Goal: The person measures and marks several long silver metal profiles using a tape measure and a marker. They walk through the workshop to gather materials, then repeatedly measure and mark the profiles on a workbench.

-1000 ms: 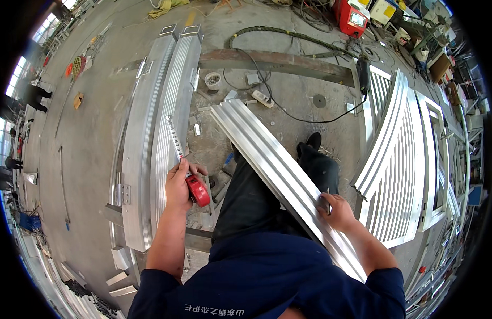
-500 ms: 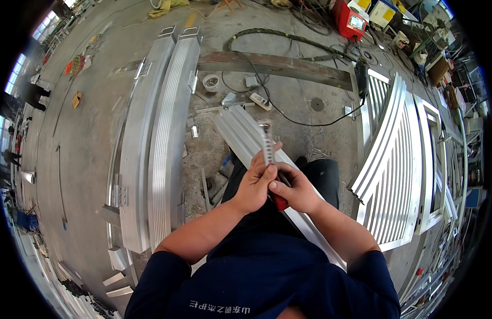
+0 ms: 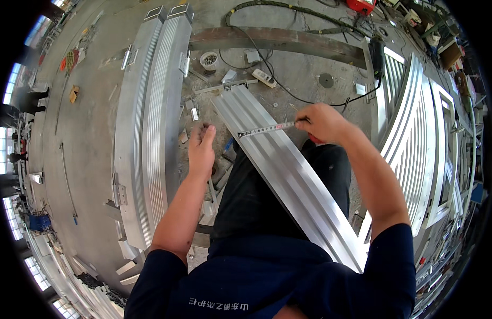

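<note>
1. Two long silver metal profiles lie side by side on the left; the left arm covers part of the nearer one's lower end.
2. The ribbed metal panel crosses above the person's legs. Its near end disappears at the shirt and right sleeve; what supports its far end cannot be told. It is bright silver, with straight raised ribs and shallow channels along its length. Its long axis runs diagonally, the far end toward upper left, the near end toward lower right.
3. Of the hands, the left hand is raised just outside the panel's left long edge, loosely open, seemingly holding nothing; its fingertips are blurred. The right hand is closed around the tape measure beyond the right long edge.
4. The tape measure shows only a sliver of red case beneath that hand.
5. Its pale marked blade spans the panel's far part crosswise, tip at the left long edge, rising slightly rightward; the finer marks are unreadable.
</note>
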Demonstrator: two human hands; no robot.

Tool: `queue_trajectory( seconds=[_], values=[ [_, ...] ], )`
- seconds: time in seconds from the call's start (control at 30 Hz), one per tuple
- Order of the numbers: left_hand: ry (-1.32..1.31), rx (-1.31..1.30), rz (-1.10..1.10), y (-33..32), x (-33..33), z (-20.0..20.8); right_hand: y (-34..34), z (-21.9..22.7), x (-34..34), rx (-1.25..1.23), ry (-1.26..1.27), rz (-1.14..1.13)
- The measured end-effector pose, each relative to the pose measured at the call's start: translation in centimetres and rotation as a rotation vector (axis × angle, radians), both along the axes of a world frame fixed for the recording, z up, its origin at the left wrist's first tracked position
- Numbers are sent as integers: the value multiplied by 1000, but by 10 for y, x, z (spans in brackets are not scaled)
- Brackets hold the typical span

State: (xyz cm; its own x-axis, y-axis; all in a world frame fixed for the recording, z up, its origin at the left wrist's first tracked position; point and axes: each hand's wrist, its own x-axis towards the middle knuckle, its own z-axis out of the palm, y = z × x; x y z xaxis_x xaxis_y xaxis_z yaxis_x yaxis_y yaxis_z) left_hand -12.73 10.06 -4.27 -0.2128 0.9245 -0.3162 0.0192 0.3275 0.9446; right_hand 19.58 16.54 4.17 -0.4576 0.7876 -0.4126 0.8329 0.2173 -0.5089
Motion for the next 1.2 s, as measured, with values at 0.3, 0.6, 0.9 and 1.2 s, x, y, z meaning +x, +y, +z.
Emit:
queue_trajectory(
  seconds=[0.3, 0.6, 0.9, 1.2],
  values=[
    [559, 268, -891, 51, 16, -25, 71, -75, -16, -91, -2, 264],
    [768, 428, -999, 44, 13, -36, 70, -97, -13, -100, 67, 174],
    [745, 394, -1004, 45, 14, -29, 48, -93, -12, -50, 173, -38],
    [744, 386, -1002, 44, 14, -29, 17, -84, -32, -88, 877, -438]
  ],
)
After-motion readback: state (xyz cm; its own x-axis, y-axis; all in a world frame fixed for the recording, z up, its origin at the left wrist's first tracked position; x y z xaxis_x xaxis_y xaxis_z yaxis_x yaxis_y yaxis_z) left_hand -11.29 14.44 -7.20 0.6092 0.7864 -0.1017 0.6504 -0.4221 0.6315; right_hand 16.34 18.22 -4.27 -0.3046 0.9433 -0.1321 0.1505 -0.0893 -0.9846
